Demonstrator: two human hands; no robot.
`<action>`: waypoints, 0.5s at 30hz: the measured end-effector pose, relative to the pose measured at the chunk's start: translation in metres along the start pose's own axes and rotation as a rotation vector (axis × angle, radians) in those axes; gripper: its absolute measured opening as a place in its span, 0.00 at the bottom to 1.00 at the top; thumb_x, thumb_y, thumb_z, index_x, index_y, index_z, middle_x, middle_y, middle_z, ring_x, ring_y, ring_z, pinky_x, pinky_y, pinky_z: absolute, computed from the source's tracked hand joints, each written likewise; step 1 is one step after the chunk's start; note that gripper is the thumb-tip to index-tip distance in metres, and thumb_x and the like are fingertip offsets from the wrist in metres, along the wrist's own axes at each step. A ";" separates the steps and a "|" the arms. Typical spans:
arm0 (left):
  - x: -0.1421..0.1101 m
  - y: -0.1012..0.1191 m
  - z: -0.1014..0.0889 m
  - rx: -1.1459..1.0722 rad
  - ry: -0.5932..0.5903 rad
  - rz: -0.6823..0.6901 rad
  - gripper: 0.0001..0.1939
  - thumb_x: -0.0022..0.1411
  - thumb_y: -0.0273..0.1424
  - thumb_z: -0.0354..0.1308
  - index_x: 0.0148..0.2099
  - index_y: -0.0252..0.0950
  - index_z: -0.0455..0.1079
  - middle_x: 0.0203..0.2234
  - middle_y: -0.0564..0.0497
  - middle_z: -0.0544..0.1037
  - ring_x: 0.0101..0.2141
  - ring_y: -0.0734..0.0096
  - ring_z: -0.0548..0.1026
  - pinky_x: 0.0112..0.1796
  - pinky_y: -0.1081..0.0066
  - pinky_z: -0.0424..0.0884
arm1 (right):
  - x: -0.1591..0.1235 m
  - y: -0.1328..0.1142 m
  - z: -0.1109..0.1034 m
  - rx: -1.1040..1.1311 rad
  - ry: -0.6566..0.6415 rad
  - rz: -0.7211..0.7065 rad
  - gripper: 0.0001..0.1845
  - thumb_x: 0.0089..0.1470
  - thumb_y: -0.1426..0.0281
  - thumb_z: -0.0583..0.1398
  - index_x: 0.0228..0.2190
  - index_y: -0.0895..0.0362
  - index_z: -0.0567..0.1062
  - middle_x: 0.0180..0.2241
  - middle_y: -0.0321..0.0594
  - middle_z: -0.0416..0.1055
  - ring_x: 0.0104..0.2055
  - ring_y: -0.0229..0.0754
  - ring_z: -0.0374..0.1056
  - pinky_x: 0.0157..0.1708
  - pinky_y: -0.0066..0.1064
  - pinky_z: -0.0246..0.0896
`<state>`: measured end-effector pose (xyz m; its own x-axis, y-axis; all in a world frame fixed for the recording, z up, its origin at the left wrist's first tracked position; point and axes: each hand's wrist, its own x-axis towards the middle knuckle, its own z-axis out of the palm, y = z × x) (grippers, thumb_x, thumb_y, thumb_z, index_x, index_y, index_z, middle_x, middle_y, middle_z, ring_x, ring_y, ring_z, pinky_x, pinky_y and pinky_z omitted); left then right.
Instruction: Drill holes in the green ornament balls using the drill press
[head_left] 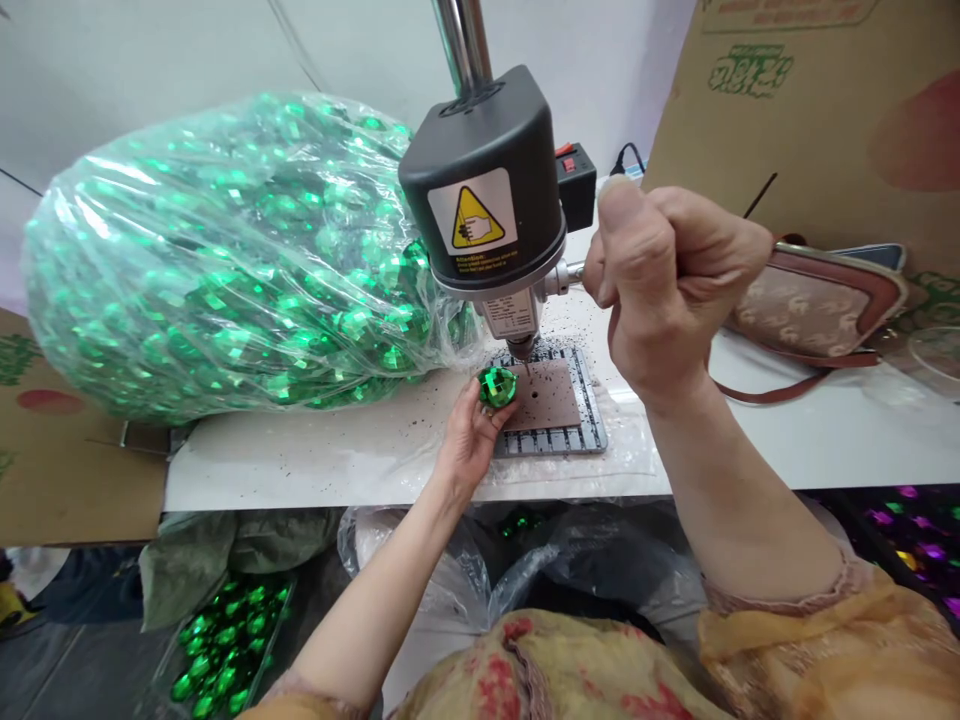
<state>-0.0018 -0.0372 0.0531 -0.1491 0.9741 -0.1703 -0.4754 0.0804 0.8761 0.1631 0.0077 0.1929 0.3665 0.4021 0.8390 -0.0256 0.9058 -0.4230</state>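
Note:
My left hand pinches a small green mirror ball and holds it on the brown pad of a bench drill's slotted base plate, just left of the drill bit. My right hand is a fist wrapped round the drill's side lever, level with the dark grey drill head. The bit's tip sits close beside the ball; I cannot tell if they touch.
A big clear bag full of green mirror balls lies on the white table to the left. A brown purse and cardboard boxes stand right. More green balls lie below the table.

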 end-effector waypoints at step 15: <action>0.037 -0.017 -0.021 0.588 -0.161 0.231 0.32 0.51 0.47 0.72 0.54 0.37 0.72 0.47 0.43 0.81 0.46 0.61 0.78 0.48 0.64 0.73 | 0.000 -0.001 -0.001 -0.008 -0.026 -0.004 0.28 0.61 0.64 0.58 0.15 0.58 0.55 0.15 0.28 0.46 0.17 0.23 0.50 0.19 0.26 0.42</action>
<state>-0.0180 -0.0068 0.0224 -0.0367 0.9960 0.0814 0.1139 -0.0768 0.9905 0.1645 0.0068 0.1925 0.3426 0.4023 0.8490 -0.0170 0.9062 -0.4225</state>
